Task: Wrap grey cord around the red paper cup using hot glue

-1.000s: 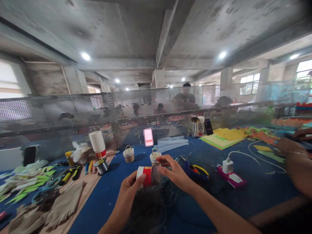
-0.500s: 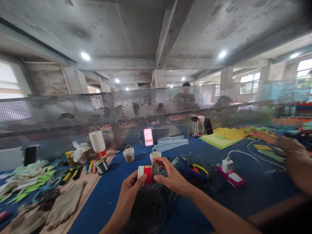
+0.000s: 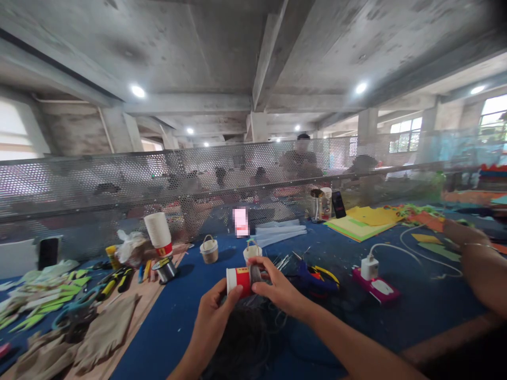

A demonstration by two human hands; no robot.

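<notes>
A red and white paper cup (image 3: pixel 233 282) lies on its side in the air between my hands. My left hand (image 3: pixel 216 306) is closed round its left part, the thumb on the red band. The fingers of my right hand (image 3: pixel 275 287) close on a grey round piece (image 3: pixel 254 273) at the cup's right end; whether it is a separate thing or part of the cup I cannot tell. Just behind stand two small buckets with looped handles, one at the left (image 3: pixel 209 250) and one partly hidden by my right hand (image 3: pixel 252 252).
Left are stacked paper cups (image 3: pixel 158 232), a wire spool (image 3: pixel 165 270), scissors (image 3: pixel 75 311) and gloves (image 3: pixel 106 332). Right are a blue and yellow tool (image 3: pixel 317 277), a magenta power strip (image 3: pixel 376 287) with a charger and cable, and yellow sheets (image 3: pixel 368 219). Another person's arm (image 3: pixel 481 261) reaches in at right.
The cup and both my hands have shifted slightly right, and the cup has turned a little. The other person's hand at the right has moved slightly left.
</notes>
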